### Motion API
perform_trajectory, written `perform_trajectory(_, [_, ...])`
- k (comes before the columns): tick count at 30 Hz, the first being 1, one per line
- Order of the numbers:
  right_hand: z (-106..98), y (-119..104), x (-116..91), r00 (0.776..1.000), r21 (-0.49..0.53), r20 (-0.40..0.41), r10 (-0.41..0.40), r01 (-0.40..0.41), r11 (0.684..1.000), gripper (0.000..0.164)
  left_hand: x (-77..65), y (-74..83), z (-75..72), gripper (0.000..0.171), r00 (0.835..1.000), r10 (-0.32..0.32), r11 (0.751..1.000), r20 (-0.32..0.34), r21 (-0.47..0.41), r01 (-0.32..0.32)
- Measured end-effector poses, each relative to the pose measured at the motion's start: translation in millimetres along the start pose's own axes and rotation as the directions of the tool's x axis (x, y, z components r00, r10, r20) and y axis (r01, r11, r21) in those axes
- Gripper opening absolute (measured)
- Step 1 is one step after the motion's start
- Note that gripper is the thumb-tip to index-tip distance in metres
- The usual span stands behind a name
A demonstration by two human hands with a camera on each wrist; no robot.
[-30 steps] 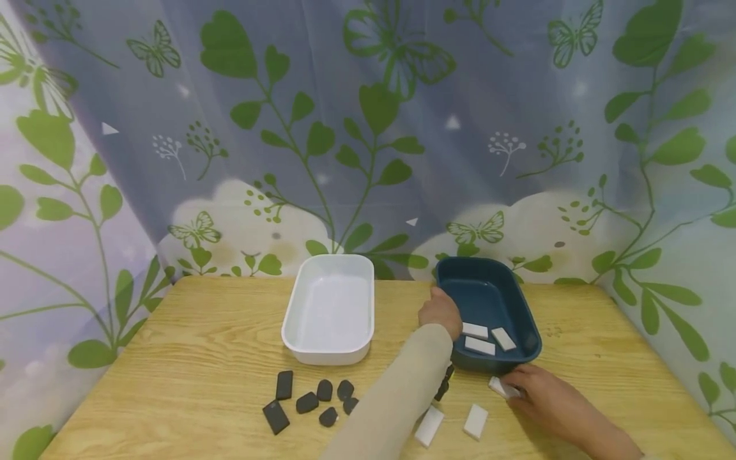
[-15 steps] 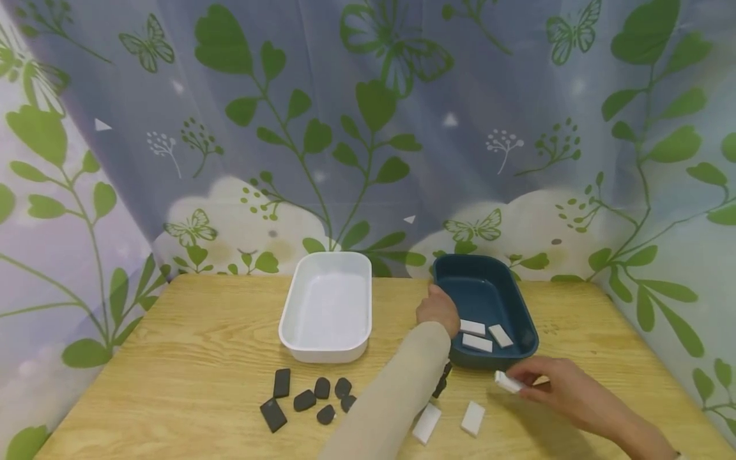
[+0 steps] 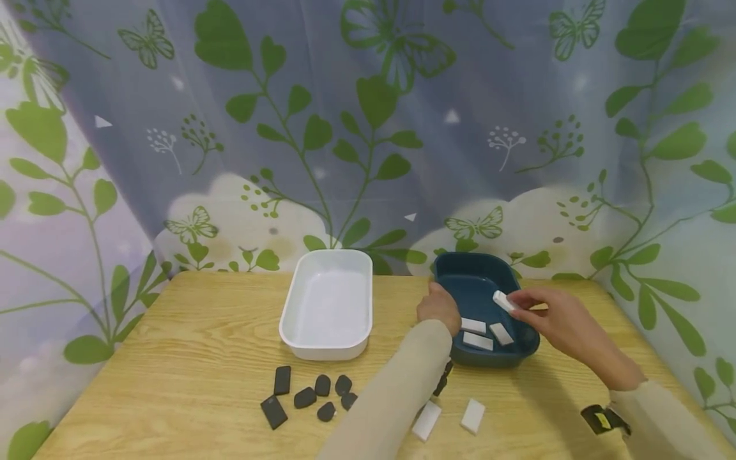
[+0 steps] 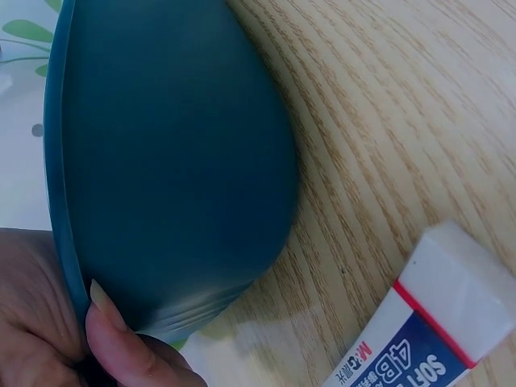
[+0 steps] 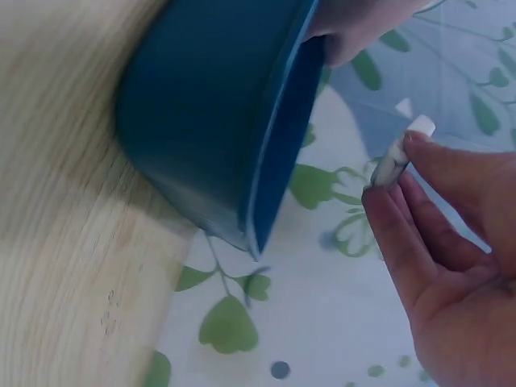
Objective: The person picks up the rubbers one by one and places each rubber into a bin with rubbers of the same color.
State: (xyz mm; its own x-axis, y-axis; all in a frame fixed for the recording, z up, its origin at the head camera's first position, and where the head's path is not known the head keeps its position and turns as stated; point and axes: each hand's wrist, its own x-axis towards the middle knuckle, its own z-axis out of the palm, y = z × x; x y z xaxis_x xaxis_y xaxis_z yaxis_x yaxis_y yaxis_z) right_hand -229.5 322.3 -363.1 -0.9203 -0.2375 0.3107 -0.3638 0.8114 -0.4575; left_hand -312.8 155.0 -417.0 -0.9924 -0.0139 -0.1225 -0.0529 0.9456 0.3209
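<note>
My left hand (image 3: 439, 309) grips the left rim of a dark blue plastic basin (image 3: 524, 348), its thumb (image 4: 121, 343) curled over the edge in the left wrist view. Above the right part of the basin, my right hand (image 3: 560, 321) pinches a white eraser (image 3: 504, 301) between thumb and fingers. In the right wrist view that eraser (image 5: 399, 157) is tilted and apart from the basin wall (image 5: 201, 105). Several white erasers (image 3: 478, 341) lie on the basin floor, one partly hidden by my left hand. Two erasers (image 3: 473, 416) lie on the table before the basin, one printed "4B" (image 4: 419, 322).
A white basin (image 3: 328, 351) stands left of the blue one on the wooden table (image 3: 190, 358). In front of it lie several small black pieces (image 3: 305, 397), rectangular and rounded, some beside my left sleeve (image 3: 397, 390). A leaf-patterned curtain (image 3: 322, 160) hangs behind the table.
My right hand has lifted the eraser from the table in front of the blue basin, up and over its right rim. The left hand keeps its grip on the basin.
</note>
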Motion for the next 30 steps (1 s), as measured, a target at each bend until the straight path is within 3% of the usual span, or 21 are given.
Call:
perform_trajectory(10, [37,28,42,0.982,-0.033,0.175,0.066,-0.061,0.998,0.016,-2.6,1.6,4.3,0.057,1.0,0.006,0.999,-0.003,0.036,-0.006])
perform_trajectory(16, [51,36,54,0.977,-0.062,0.199,0.084,-0.073,0.995,0.009,-2.2,1.5,5.5,0.056,1.0,0.004,0.998,-0.025,0.065,-0.003])
perform_trajectory(23, [55,40,65,0.967,-0.124,0.228,0.111,-0.084,0.989,0.005,-4.4,3.1,-1.4,0.063,1.0,-0.004,0.996,-0.004,0.09,0.005])
perform_trajectory(26, [57,40,66,0.945,-0.138,0.299,0.133,-0.095,0.986,0.005,-4.7,3.1,-2.4,0.065,1.0,-0.008,0.994,0.001,0.105,0.007])
perform_trajectory(30, [56,38,71,0.91,-0.155,0.4,0.111,-0.053,0.987,0.011,-2.5,2.2,-1.8,0.062,1.0,0.002,0.993,0.007,0.116,-0.003])
